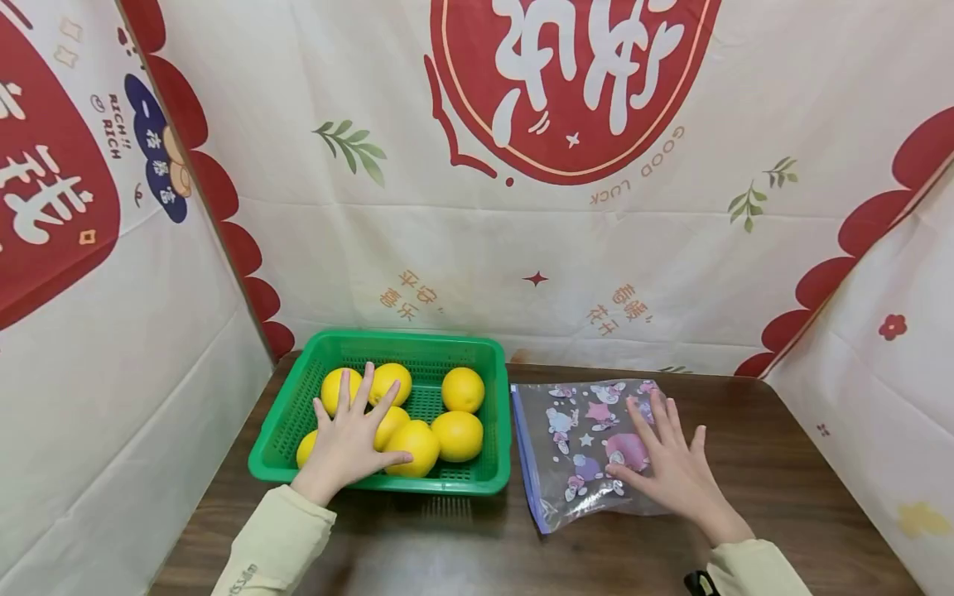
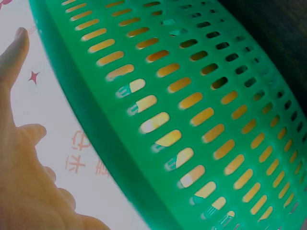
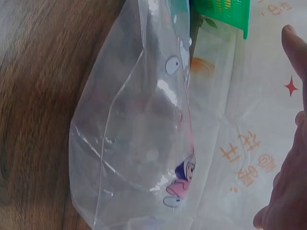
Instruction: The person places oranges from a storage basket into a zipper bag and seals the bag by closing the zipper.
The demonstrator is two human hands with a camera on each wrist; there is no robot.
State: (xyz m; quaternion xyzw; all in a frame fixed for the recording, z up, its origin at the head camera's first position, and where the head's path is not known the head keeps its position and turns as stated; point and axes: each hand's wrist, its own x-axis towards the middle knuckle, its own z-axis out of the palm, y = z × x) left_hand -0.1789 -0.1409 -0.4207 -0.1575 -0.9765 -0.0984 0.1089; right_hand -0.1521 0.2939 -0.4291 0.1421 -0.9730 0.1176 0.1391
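A careless downward move of the left hand (image 1: 350,443) could, I judge, set the round yellow fruit (image 1: 463,389) rolling, since they lie loose; the thin plastic bag (image 1: 574,451) could slide or crumple if the right hand (image 1: 674,472) pushed sideways, as nothing visible anchors it. The 2 hands have their fingers spread wide and grip nothing: the left hangs above the fruit, the right above the bag's right part. At least 7 fruit, smooth and bright, sit in the green perforated basket (image 1: 501,414) at the left of the brown table (image 1: 775,463). The bag lies just right of it, clear with pastel cartoon prints, its blue-violet edge facing the basket; whether it is sealed I cannot tell.
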